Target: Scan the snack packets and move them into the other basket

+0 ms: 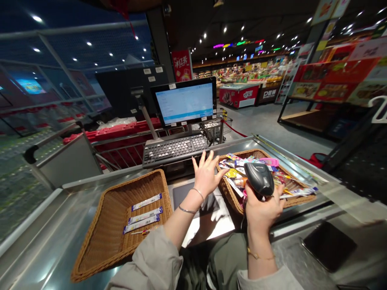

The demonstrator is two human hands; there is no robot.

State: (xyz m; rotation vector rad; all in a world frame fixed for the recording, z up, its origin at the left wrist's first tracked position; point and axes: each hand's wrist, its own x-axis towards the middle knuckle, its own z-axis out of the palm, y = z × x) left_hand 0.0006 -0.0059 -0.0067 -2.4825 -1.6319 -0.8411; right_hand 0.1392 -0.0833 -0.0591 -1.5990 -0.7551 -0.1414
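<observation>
At about 8 o'clock on the brushed stainless-steel desk point(45, 245) sits a rectangular brown wicker basket point(101, 225). Three flat white-and-blue wrapped packets point(142, 213) lie side by side in it, with a thin red-and-yellow item point(141, 232) just below them. Around 12 o'clock, a black keyboard point(173, 149) lies at the far edge of the desk, beneath a black-framed monitor point(184, 102) showing a pale blue screen. A dark glass scanning plate point(193, 197) is set into the desk between the baskets.

The person's left hand point(207, 175) is spread wide, fingers splayed, just beside the rim of a second brown wicker basket point(229, 193) at about 2 o'clock. That basket is heaped with brightly wrapped small snack packets point(256, 169). The right hand point(263, 211) is closed around a black handheld barcode scanner point(258, 179), holding it over the near side of the heap. Farther right, at about 4 o'clock, a flat black rectangular slab point(328, 245) lies on the steel.
</observation>
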